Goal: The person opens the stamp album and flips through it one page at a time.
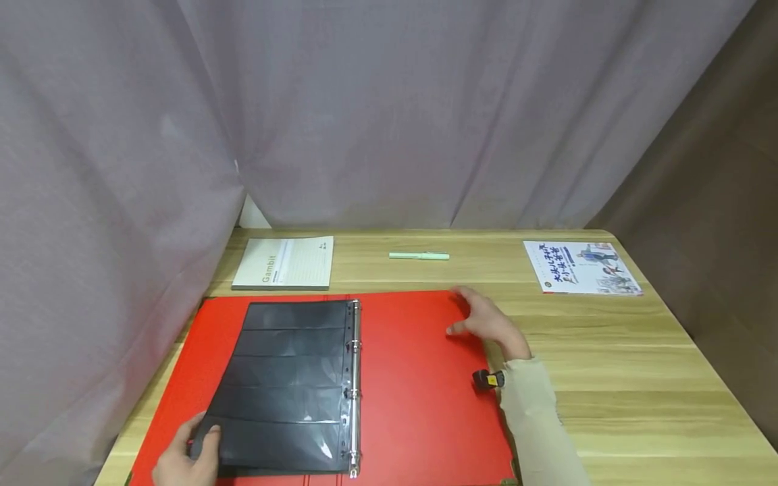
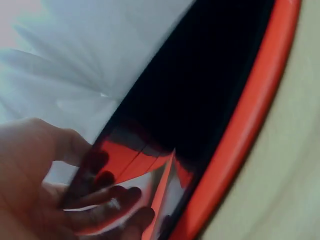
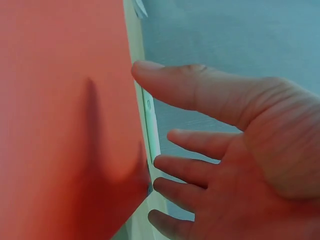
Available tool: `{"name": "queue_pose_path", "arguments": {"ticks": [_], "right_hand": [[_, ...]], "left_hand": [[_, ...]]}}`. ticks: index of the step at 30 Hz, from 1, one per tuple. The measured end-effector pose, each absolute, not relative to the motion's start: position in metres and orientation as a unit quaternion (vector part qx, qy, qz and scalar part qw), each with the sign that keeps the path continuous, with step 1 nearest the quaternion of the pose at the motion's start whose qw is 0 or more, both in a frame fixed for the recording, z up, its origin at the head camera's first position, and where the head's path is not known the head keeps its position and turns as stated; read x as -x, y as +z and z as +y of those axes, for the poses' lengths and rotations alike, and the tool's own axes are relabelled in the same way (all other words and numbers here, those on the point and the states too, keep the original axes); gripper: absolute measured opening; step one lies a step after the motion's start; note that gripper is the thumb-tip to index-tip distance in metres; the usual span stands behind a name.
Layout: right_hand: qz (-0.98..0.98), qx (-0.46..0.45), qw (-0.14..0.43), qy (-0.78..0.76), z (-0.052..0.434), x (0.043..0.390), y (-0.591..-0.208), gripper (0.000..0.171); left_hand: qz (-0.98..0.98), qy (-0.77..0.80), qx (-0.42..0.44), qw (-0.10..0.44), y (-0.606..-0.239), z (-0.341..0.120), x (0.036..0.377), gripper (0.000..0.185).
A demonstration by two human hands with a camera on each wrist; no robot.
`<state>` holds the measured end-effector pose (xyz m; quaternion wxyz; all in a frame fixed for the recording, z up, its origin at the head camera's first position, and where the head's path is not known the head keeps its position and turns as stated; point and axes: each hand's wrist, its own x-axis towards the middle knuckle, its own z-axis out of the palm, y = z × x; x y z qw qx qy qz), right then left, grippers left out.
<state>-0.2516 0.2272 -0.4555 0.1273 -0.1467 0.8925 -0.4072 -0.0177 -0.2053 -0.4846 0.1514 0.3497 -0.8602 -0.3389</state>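
A red ring binder (image 1: 425, 378) lies spread wide on the table, with metal rings (image 1: 355, 391) along its middle. Black pocket pages (image 1: 282, 385) with clear strips rest over its left side. At their lower left corner my left hand (image 1: 185, 462) pinches the page edge, thumb on one face and fingers on the other. In the left wrist view the black page (image 2: 190, 75) stands tilted and shiny. My right hand (image 1: 486, 320) is at the upper right corner of the red cover, fingers spread and holding nothing; whether it touches the cover I cannot tell.
Behind the binder lie a Gambit notebook (image 1: 282, 263) on the left, a pale green pen (image 1: 419, 256) in the middle and a white illustrated booklet (image 1: 582, 268) on the right. Grey curtain (image 1: 389, 121) hangs along the table's back edge.
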Motion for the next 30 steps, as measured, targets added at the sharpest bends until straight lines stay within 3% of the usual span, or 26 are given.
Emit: {"name": "queue_pose_path", "arguments": {"ticks": [4,11,18,30], "right_hand": [[0.901,0.141,0.135,-0.387,0.228,0.252,-0.46,0.083],[0.908,0.132,0.149,-0.368,0.223,0.251,-0.464,0.087],[0.926,0.146,0.156,-0.312,0.211,0.251,-0.467,0.096],[0.935,0.134,0.167,-0.284,0.206,0.251,-0.469,0.096]], "left_hand": [[-0.866,-0.329,-0.363,0.095,-0.489,-0.208,0.021,0.04],[-0.891,-0.308,-0.322,0.09,-0.494,-0.212,0.017,0.041],[-0.9,-0.28,-0.334,0.023,-0.492,-0.209,0.021,0.048],[-0.921,-0.288,-0.261,0.029,-0.485,-0.185,0.034,0.072]]}}
